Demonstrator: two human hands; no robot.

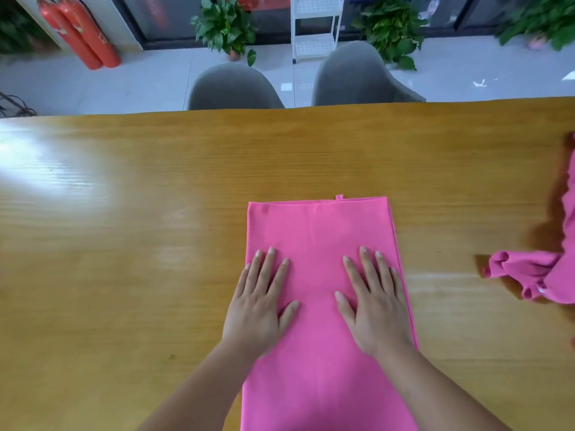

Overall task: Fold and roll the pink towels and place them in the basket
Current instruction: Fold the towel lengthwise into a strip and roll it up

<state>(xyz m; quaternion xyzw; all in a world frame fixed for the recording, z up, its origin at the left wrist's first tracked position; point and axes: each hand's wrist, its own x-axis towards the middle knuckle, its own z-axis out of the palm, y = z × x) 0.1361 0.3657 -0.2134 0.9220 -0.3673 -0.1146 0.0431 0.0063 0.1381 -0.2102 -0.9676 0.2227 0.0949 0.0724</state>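
Folded pink towel [320,231], 1: left hand [259,303] and right hand [375,306] flat, gripping nothing; smooth outward to edges before rolling.

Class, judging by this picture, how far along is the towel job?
Done: one pink towel lies folded into a strip on the table. In hand: left hand and right hand press it flat. Left: rolling it, then the crumpled towel; no basket in view.

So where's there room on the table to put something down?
The widest bare patch of the yellow-brown wooden table lies left of the flat folded pink towel. Another strip runs between the towel's far edge and the table's far edge. The right is tighter, by the crumpled pink towel.
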